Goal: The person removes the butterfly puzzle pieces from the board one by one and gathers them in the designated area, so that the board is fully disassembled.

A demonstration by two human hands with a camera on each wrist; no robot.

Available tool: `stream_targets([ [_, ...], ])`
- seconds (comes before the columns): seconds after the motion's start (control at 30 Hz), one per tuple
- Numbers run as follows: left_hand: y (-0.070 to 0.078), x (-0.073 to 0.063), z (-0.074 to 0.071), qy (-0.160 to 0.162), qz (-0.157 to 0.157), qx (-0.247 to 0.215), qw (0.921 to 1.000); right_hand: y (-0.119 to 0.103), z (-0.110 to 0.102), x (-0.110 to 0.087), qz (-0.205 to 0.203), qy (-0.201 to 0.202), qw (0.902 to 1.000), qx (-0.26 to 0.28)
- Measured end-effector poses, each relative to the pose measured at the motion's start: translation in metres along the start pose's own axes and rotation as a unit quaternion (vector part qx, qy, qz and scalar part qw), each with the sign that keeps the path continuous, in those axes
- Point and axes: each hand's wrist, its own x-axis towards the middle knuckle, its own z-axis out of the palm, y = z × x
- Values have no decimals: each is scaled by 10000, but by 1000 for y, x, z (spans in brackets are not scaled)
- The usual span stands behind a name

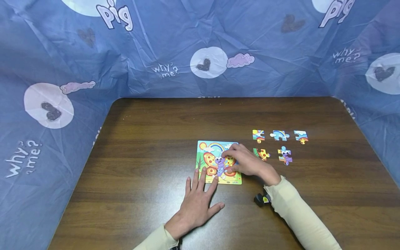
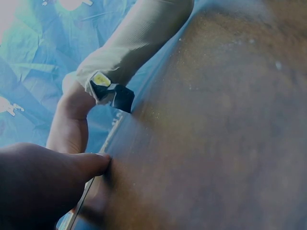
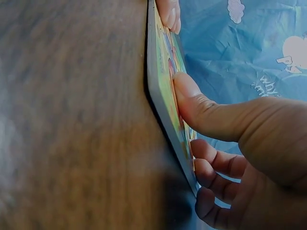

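Head view, nearest first: pale sleeves (image 1: 300, 215) on both arms, black device (image 1: 259, 200) at the right cuff. Left hand (image 1: 196, 206) lies palm down, fingers straight and spread, holding nothing; fingertips touch the near-left part of the butterfly puzzle board (image 1: 231, 182). Board is flat on the brown table (image 1: 140, 149), roughly mid-table. Right hand (image 1: 247, 161) comes in over the board's right side, fingers bent; from here the hand's back hides most of what's under it.

Right wrist view fills that in: thumb tip on the board's printed face, three fingers curled toward it, board's thickness seen edge-on. Can't tell if a piece is pinched. Left wrist view mostly gives the left thumb, tip down at the table, and a closer look at the device's yellow label; hardly any of the board.

Right of the board, five loose pieces: purple-body piece (image 1: 285, 155) and red-spotted wing piece (image 1: 263, 153) nearer; sun piece (image 1: 258, 134), rainbow piece (image 1: 280, 135) and cloud piece (image 1: 301, 135) behind. Farthest, creased blue cloth (image 1: 172, 34).
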Motion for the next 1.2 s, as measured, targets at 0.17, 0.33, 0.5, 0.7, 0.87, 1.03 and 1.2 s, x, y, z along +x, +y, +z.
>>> stream_targets([
  [0.17, 0, 0, 0, 34, 20, 52, 10000, 1, 0, 0, 51, 15, 10000, 6],
  [0.33, 0, 0, 0, 22, 13, 59, 10000, 3, 1, 0, -29, 83, 10000, 1],
  [0.5, 0, 0, 0, 21, 6, 62, 10000, 3, 1, 1, 1, 153, 9999, 61],
  [0.7, 0, 0, 0, -12, -6, 34, 10000, 3, 2, 1, -70, 354, 9991, 231],
  [0.87, -1, 0, 0, 15, -7, 57, 10000, 7, 5, 1, -202, 455, 9983, 302],
  [1.03, -1, 0, 0, -9, -12, 15, 10000, 13, 5, -1, -295, 395, 9976, 494],
  [1.2, -1, 0, 0, -70, -29, 11, 10000, 17, 0, -5, -351, 290, 9972, 599],
])
